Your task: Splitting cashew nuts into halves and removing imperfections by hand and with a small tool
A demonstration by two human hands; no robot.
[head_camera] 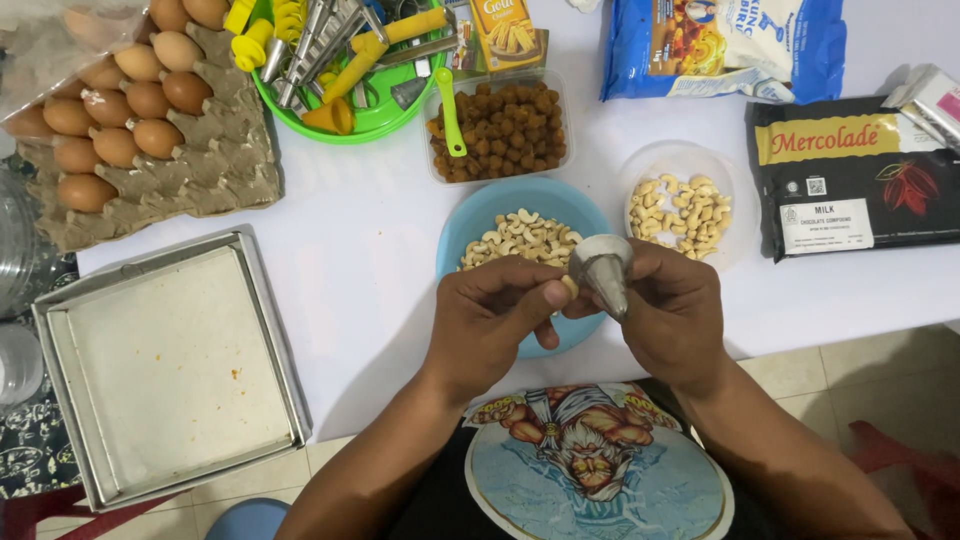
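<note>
Both hands meet at centre frame over the blue bowl point(470, 228) of cashews. Right hand point(672, 315) is closed around a grey metal cone point(604, 270), tip pointing down. Left hand point(490, 315) pinches a single cashew point(569, 288) between thumb and fingers, touching the cone's side. Bowl sits on the white worktop point(360, 230), partly hidden by the hands. Clear tub of cashews point(683, 205) just right of the bowl, tub of brown balls point(500, 125) above it. Egg tray point(140, 120) upper left, square baking tin point(170, 365) lower left, black chocolate pack point(850, 175) at right.
</note>
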